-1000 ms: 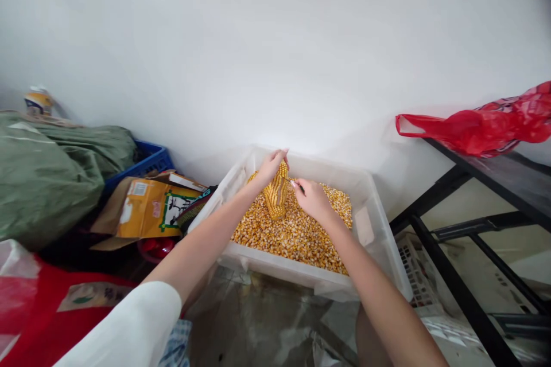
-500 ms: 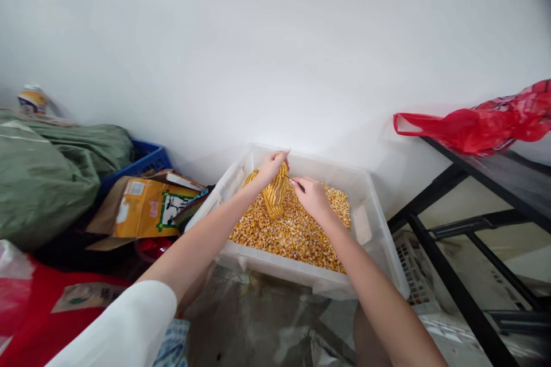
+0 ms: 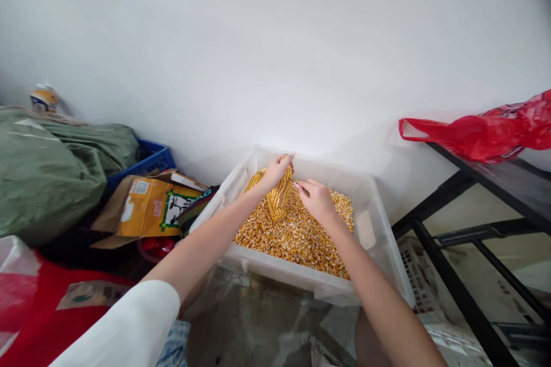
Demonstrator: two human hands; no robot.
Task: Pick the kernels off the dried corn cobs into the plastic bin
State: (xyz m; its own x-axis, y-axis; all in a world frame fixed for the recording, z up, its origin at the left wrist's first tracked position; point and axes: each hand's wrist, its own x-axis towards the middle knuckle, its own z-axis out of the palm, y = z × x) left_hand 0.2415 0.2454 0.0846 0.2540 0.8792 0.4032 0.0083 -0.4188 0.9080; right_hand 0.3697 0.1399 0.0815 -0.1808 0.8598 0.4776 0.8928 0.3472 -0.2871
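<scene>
My left hand (image 3: 275,172) is closed around the upper part of a yellow corn cob (image 3: 285,186), held tilted above the loose corn kernels (image 3: 293,243). A thin pointed tool with a dark handle, perhaps a screwdriver (image 3: 295,182), is gripped in my right hand (image 3: 317,200). Its tip meets the right side of the cob; most of the handle is hidden by my fingers. Other corn cobs (image 3: 255,180) lie on the kernels, to the left of and under my left hand. Everything sits in a translucent plastic bin (image 3: 293,274).
Against the white wall at left are a green cloth sack (image 3: 51,172), a blue crate (image 3: 157,157), a yellow carton (image 3: 148,206) and a red bag (image 3: 64,309). On the right, a black metal frame (image 3: 456,287) carries a red plastic bag (image 3: 477,135).
The view has shifted slightly, so the scene sits a little right and lower. Both hands stay at the cob, with the tool tip still against its right side.
</scene>
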